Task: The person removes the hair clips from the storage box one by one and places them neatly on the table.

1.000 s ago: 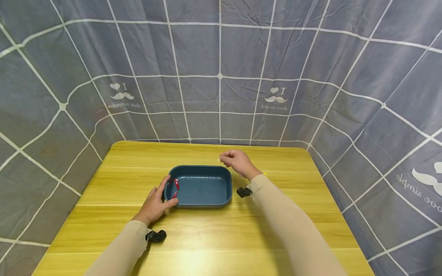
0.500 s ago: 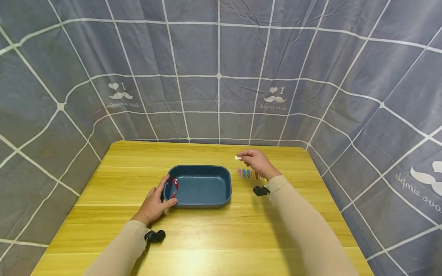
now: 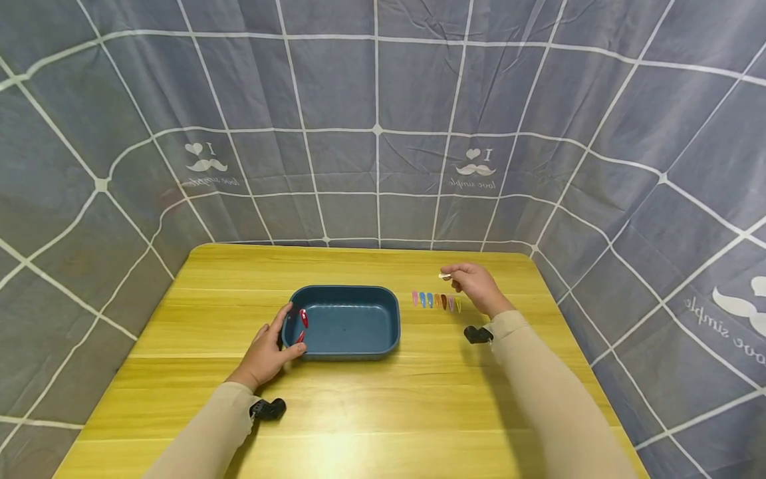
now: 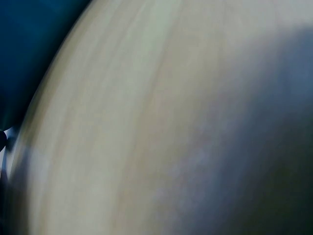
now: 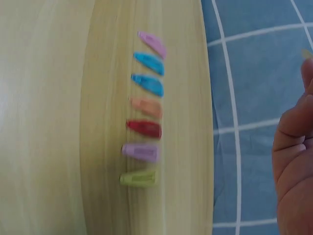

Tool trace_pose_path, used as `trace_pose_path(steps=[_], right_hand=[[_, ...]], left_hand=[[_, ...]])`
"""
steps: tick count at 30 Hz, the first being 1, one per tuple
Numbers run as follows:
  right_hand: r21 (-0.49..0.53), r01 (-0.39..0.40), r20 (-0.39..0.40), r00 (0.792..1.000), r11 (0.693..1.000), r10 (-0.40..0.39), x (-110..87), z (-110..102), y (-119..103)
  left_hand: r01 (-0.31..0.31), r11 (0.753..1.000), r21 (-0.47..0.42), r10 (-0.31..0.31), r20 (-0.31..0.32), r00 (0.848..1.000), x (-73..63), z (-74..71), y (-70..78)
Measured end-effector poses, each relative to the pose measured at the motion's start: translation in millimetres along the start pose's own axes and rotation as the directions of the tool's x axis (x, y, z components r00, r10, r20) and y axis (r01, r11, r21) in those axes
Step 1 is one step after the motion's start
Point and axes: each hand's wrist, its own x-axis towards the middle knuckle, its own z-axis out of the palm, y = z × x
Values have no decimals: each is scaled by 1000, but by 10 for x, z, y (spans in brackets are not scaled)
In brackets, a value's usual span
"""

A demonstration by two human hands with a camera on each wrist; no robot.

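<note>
My left hand [image 3: 262, 358] holds the left end of a dark blue plastic bin [image 3: 347, 336], fingers at the side rim and thumb over the near corner. Inside, by that end, lie two red snap hair clips [image 3: 304, 319]. Between thumb and fingertips my right hand [image 3: 477, 286] pinches a white hair clip [image 3: 444, 275] above the table, behind a row of clips. That row runs from a pink clip [image 5: 152, 44] through blue, orange, dark red and lilac to a yellow clip [image 5: 139, 178]. The left wrist view is blurred and shows only the bin's edge [image 4: 39, 49] and wood.
The wooden table [image 3: 359, 412] has its far edge against a grey curtain [image 3: 347, 159] with white grid lines, which also hangs at both sides. To the right of the bin, the clip row stands a short gap from its rim.
My right hand has moved right with the white clip, from beyond the bin's far right corner to past the row, uncovering the clips. The left hand stays on the bin.
</note>
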Motion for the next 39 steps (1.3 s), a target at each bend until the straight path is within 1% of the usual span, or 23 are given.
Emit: trace_pose_path(steps=[2,9,11,15,19,23,25,32,36,39], right_hand=[[-2,-2,0,1000,1000,2,-9,-53,33],[-107,-20,-34,999,994,16,-39,-222,171],[-105,-37,-48,998,994,32,-47,-260,211],[-134,-59,-83,995,989,48,-72,-317,276],[-215,-72,-120,992,974,47,-93,-368,333],[-265,-93,-150,987,960,54,-106,-408,387],[-273,-100,-155,986,957,59,-107,-422,411],[-231,-150,-161,980,961,114,-127,-437,446],[-235,-142,-155,982,961,107,-123,-452,484],[-255,-129,-126,987,958,100,-124,-481,516]], left_hand=[[0,1000,-2,0,0,1000,-3,-7,5],[12,1000,-1,-12,1,1000,-9,-23,3],[18,1000,3,-18,2,1000,-8,-22,-3],[27,1000,5,-27,6,1000,-4,-19,-9],[23,1000,5,-23,6,1000,-1,-16,-2],[15,1000,4,-15,4,1000,-3,-15,17],[13,1000,1,-13,5,1000,-4,-15,25],[16,1000,-5,-16,9,1000,-5,-13,32],[20,1000,-6,-20,8,1000,-1,-14,29],[24,1000,-5,-24,10,1000,2,-14,23]])
